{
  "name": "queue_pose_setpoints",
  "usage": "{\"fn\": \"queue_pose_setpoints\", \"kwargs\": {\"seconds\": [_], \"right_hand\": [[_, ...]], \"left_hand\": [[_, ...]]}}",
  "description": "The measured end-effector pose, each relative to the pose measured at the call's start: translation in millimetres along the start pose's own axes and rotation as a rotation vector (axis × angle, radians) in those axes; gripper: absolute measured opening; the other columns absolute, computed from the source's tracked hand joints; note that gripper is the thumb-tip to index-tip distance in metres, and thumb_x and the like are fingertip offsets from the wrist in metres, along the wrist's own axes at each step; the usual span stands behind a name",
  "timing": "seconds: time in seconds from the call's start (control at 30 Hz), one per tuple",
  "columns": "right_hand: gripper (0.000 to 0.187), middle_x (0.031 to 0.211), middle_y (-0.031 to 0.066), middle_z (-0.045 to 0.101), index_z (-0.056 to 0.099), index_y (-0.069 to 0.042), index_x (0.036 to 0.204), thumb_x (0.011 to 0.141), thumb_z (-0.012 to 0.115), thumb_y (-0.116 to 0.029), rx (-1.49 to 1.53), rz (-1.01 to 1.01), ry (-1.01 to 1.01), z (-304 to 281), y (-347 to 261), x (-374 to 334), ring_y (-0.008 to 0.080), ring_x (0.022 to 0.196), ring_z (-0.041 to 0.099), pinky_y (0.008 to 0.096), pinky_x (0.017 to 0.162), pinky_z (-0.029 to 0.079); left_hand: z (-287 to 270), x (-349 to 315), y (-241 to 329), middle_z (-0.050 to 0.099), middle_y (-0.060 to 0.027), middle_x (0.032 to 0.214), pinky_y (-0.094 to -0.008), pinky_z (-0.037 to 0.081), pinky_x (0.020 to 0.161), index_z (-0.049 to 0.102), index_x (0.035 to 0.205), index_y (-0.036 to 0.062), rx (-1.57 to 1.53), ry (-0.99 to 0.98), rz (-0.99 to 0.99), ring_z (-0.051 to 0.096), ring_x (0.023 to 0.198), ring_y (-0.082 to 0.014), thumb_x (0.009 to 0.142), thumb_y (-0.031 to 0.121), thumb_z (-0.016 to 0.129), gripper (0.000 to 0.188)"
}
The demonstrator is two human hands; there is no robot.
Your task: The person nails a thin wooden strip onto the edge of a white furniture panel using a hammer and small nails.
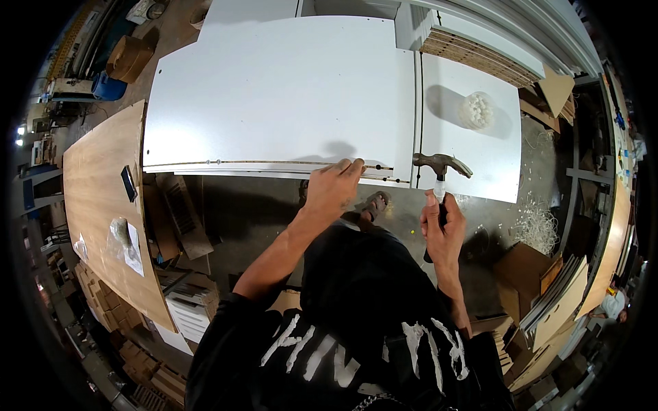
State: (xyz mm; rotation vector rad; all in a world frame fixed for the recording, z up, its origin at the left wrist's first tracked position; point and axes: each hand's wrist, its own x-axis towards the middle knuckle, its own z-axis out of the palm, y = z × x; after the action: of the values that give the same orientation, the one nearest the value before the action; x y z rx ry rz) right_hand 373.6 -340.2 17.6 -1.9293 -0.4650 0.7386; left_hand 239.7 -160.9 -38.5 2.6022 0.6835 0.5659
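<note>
A large white panel (274, 89) lies flat in front of me. Dark holes and a brown groove line show along its near edge. My left hand (334, 186) rests at that edge with its fingertips pinched together; whatever may be between them is hidden. In my right hand (443, 227) is a claw hammer (433, 162), gripped by its black handle. Its dark metal head is just above the near part of the white boards, to the right of my left hand. A clear round tub of small white pegs (478, 109) stands on the right-hand white board (473, 161).
Stacked boards with raw chipboard edges (480, 55) lie at the far right. At the left is a plywood-topped table (103, 185) bearing a dark phone-like object (128, 183) and a plastic bag (123, 240). White scraps (538, 222) litter the floor at right, beside leaning panels (555, 301).
</note>
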Motion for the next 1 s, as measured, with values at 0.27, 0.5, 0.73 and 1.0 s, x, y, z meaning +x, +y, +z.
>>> {"fn": "queue_pose_setpoints", "kwargs": {"seconds": [0.27,0.5,0.73,1.0], "right_hand": [[0.026,0.060,-0.0017,0.051,0.062,-0.003,0.103,0.100,0.055,-0.028,-0.003,-0.028,-0.022,1.8,5.2,-1.6,0.0037,0.047,0.043,0.0204,0.043,0.030],[0.024,0.057,0.0070,0.051,0.059,-0.001,0.095,0.096,0.060,-0.024,-0.282,-0.290,0.008,15.1,-1.6,0.7,0.0125,0.047,0.049,0.0300,0.046,0.039],[0.019,0.072,0.0195,0.059,0.051,0.000,0.100,0.090,0.064,-0.010,-0.401,-0.598,-0.050,32.0,-24.1,3.1,0.0402,0.061,0.059,0.0426,0.051,0.045],[0.015,0.073,0.0200,0.059,0.052,0.000,0.095,0.093,0.060,-0.013,-0.399,-0.610,-0.062,32.0,-22.8,14.3,0.0403,0.058,0.059,0.0431,0.049,0.046]], "left_hand": [[6.1,-7.1,-6.4,0.064,-0.0069,0.077,-0.0312,0.049,0.052,0.068,0.093,0.0073,-0.112,0.040,-0.081,0.061,0.060,-0.0215,0.084,0.015,0.069,0.012],[-12.0,-14.5,-5.5,0.056,-0.0007,0.067,-0.0253,0.040,0.048,0.068,0.096,0.0052,-0.530,0.090,-0.581,0.053,0.054,-0.0120,0.086,0.020,0.070,0.017],[-60.9,-56.5,-15.1,0.049,0.0034,0.073,-0.0208,0.028,0.049,0.064,0.103,-0.0040,-1.613,-0.044,-1.137,0.037,0.056,-0.0049,0.098,0.024,0.055,0.030],[-93.4,-83.4,-21.1,0.049,-0.0001,0.073,-0.0207,0.028,0.049,0.059,0.108,-0.0008,-1.686,0.029,-1.093,0.035,0.055,-0.0045,0.100,0.026,0.053,0.029]]}}
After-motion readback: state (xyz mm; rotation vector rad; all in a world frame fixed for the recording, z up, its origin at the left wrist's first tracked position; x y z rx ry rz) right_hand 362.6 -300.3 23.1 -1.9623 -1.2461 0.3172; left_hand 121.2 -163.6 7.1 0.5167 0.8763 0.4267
